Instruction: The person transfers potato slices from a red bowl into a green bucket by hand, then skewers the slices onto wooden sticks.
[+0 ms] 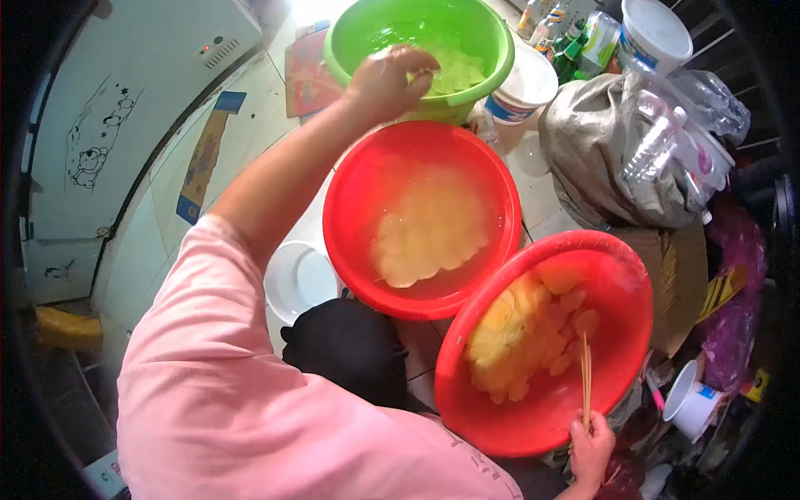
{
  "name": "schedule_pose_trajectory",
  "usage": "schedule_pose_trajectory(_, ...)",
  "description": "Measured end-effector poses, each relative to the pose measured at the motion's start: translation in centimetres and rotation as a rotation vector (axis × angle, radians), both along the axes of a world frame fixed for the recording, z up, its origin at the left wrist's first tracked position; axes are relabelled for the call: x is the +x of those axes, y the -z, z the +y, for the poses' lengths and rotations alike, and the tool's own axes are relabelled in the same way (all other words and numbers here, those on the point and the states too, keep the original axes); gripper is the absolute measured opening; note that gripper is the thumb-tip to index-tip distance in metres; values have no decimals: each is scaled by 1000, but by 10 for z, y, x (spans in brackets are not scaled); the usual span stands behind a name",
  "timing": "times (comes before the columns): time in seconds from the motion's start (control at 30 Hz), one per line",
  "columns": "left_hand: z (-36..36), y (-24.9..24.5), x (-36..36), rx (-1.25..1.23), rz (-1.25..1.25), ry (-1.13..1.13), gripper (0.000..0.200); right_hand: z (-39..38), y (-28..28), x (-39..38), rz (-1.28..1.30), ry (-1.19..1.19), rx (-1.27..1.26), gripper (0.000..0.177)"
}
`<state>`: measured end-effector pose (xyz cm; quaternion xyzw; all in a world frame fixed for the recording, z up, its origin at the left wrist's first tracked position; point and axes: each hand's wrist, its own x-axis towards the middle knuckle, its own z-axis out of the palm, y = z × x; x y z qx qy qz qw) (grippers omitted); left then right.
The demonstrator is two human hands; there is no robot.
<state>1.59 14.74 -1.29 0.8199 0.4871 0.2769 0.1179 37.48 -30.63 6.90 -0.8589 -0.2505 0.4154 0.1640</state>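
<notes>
My left hand (393, 79) hangs over the near rim of a green basin (335, 46), fingers loosely bent and apart, with nothing visible in them. Water and a pile of pale yellow slices (460, 73) lie in that basin. Several thin wooden skewers (587, 375) stand upright in my right hand (590, 450), which is closed around their lower ends. They reach over the inside of a tilted red basin (612, 358) that holds a heap of round yellow slices (517, 333), resembling potato. Between these basins, another red basin (337, 212) contains cloudy water with slices (433, 225) under it.
A white tub (300, 279) stands on the tiled floor left of the middle basin. White buckets (525, 79), bottles (569, 52) and a grey sack (587, 142) crowd the right side. At left is a white appliance (125, 108) with a cardboard strip (204, 158) nearby.
</notes>
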Motion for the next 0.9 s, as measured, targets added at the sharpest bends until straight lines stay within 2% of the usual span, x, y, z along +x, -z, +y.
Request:
schedule_pose_trajectory(0.07, -48, -2, 0, -119, -113, 120, 24, 2, -4, -2, -37, -26, 24, 19)
schedule_pose_trajectory(0.13, -84, 16, -2, -404, -34, 182, 43, -1, -4, -2, -30, -42, 50, 20)
schedule_pose_trajectory(0.17, -98, 28, -3, -404, -32, 183, 43, 0, -6, -3, -33, -59, 65, 20)
schedule_pose_trajectory(0.23, -116, 50, -4, -311, 359, 69, 65, -3, -7, -3, -36, -78, 84, 20)
schedule_pose_trajectory(0.27, -117, 53, -5, -308, 361, 68, 65, -6, -4, -2, -29, -87, 129, 20)
schedule_pose_trajectory(0.33, -114, 58, -4, -386, 546, 94, 75, -12, -2, -2, -25, -91, 177, 20)
schedule_pose_trajectory(0.47, -100, 65, 6, -353, 567, 65, 72, -13, -12, -7, -34, -112, 161, 20)
schedule_pose_trajectory(0.53, -89, 65, 16, -603, 747, 58, 61, -14, -15, -7, -31, -96, 114, 20)
schedule_pose_trajectory(0.57, -80, 71, 18, -601, 747, 59, 61, -17, -13, -5, 6, -74, 131, 21)
schedule_pose_trajectory(0.63, -63, 88, 18, -788, 826, 147, 50, -19, -11, -4, 43, -52, 147, 21)
schedule_pose_trajectory(0.77, -61, 85, 20, -756, 860, 163, 47, -20, -11, -6, -4, -80, 158, 23)
schedule_pose_trajectory(0.87, -58, 95, 19, -885, 873, 140, 45, -19, -14, -5, -22, -111, 143, 24)
schedule_pose_trajectory(0.9, -53, 111, 11, -941, 730, 157, 46, -18, -15, -5, 0, -92, 130, 24)
